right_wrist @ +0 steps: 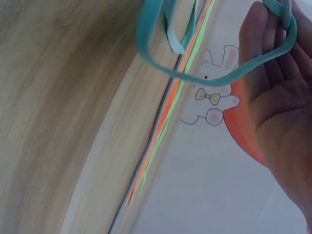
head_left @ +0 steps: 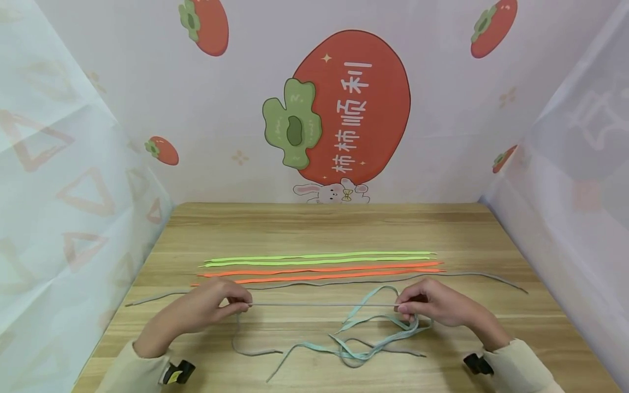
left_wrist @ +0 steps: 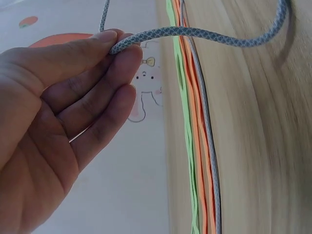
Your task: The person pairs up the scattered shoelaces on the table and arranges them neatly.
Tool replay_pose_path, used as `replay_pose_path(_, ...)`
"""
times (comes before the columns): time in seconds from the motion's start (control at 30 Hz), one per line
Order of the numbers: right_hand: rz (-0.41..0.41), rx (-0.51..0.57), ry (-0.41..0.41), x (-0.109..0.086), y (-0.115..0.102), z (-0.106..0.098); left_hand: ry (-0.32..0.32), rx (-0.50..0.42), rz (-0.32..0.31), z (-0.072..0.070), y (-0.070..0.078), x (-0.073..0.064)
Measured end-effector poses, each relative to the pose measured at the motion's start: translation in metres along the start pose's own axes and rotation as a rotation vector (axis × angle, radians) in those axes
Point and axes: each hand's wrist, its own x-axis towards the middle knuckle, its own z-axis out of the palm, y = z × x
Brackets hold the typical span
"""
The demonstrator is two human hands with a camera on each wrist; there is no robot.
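Observation:
A grey shoelace (head_left: pixel 319 304) is stretched nearly straight between both hands, above the wooden table. My left hand (head_left: pixel 216 307) pinches it between thumb and fingertips; in the left wrist view the round patterned cord (left_wrist: pixel 195 32) curves away from that pinch. From there a tail drops onto the table. At the other end, my right hand (head_left: pixel 437 303) grips the grey lace along with a teal shoelace (head_left: pixel 314 346). Loops of the teal lace hang below the right fingers and lie loosely tangled with a grey end on the table. The right wrist view shows a teal loop (right_wrist: pixel 214 83) across the palm.
Beyond the hands, two yellow-green laces (head_left: pixel 319 256) and two orange laces (head_left: pixel 344 268) lie side by side across the wooden table (head_left: pixel 334 229). Another grey lace (head_left: pixel 472 273) runs just nearer. Printed white sheets (head_left: pixel 196 109) stand behind and at both sides.

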Motion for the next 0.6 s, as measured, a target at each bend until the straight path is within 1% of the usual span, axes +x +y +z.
replay_pose_path(0.17, 0.022, 0.008, 0.002, -0.011, -0.002, -0.003, 0.020, 0.020, -0.001, -0.006, -0.002, -0.010)
replay_pose_path(0.3, 0.009, 0.002, 0.004, -0.019, -0.004, -0.005, 0.039, 0.026, -0.004, -0.008, -0.005, -0.016)
replay_pose_path(0.47, 0.000, -0.002, 0.011, -0.029, -0.007, -0.008, 0.067, 0.034, 0.009, -0.012, -0.009, -0.021)
replay_pose_path(0.6, -0.001, -0.008, 0.021, -0.039, -0.007, -0.011, 0.084, 0.041, -0.018, -0.017, -0.010, -0.028)
